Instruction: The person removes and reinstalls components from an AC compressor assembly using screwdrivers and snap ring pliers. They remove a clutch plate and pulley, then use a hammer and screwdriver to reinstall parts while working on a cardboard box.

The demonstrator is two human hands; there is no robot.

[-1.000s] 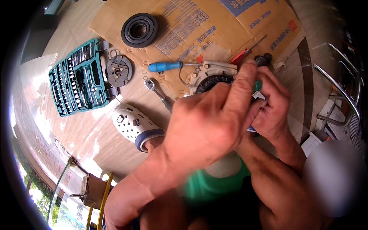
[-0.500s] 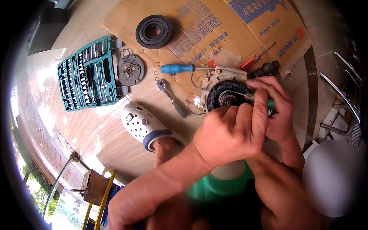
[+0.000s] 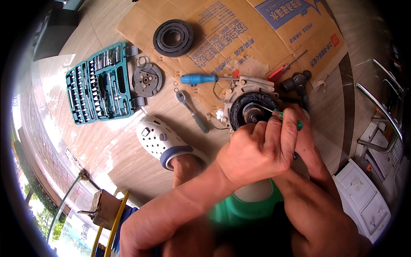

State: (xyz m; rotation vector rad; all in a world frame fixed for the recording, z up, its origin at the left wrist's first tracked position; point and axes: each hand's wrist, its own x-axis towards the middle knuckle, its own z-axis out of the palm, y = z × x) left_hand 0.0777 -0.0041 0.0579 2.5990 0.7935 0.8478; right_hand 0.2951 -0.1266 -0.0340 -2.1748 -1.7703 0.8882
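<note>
Green screwdriver [image 3: 300, 124] is clamped in R hand [image 3: 305, 136], tip held nr mid of round machine [image 3: 256, 98]; L hand [image 3: 259, 150] is curled just beside it, but if anything's gripped there can't be told

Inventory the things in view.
cardboard: 1, brown, top centre
pulley: 1, black, on cardboard
blue screwdriver: 1, blue, on cardboard
red screwdriver: 1, red, on cardboard
dark tool: 1, black, beside housing
housing: 1, grey, before hands
socket set: 1, teal, left
disc: 1, grey, beside socket set
ratchet: 1, silver, floor
box: 1, brown, lower left
plastic item: 1, green, below hands
panel: 1, white, lower right
rails: several, silver, right
green tool: 1, green, at hands
shoe: 1, white, left foot
left hand: 1, bare, centre
right hand: 1, bare, right
</note>
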